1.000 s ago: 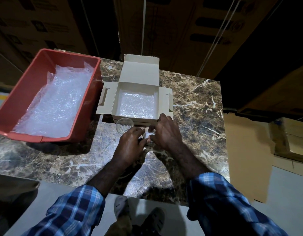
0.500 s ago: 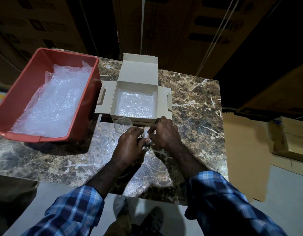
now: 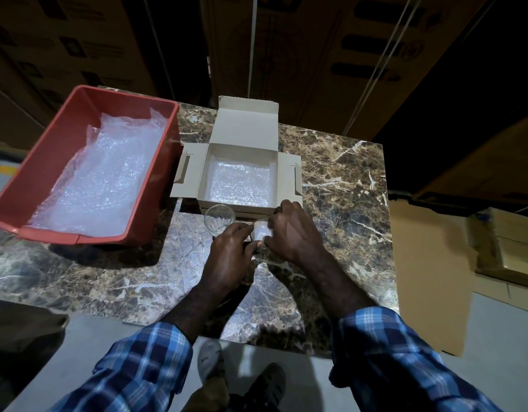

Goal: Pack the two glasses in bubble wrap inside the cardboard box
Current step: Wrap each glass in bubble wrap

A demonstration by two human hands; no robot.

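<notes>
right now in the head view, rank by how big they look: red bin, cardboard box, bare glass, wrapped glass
1. red bin
2. cardboard box, flaps open
3. bare glass
4. wrapped glass: looks smaller, but both hands hide much of it, so ranks 3 and 4 are unsure.

You have a brown marble table [image 3: 340, 179] with pale veins. On its far left sits a red plastic bin [image 3: 43, 185], overhanging the left edge. Just right of it, at the far middle, stands an open cardboard box [image 3: 245, 135], flaps spread. A clear glass [image 3: 218, 217] stands upright just near of the box. A sheet of bubble wrap [image 3: 182, 254] lies flat across the near middle.
</notes>
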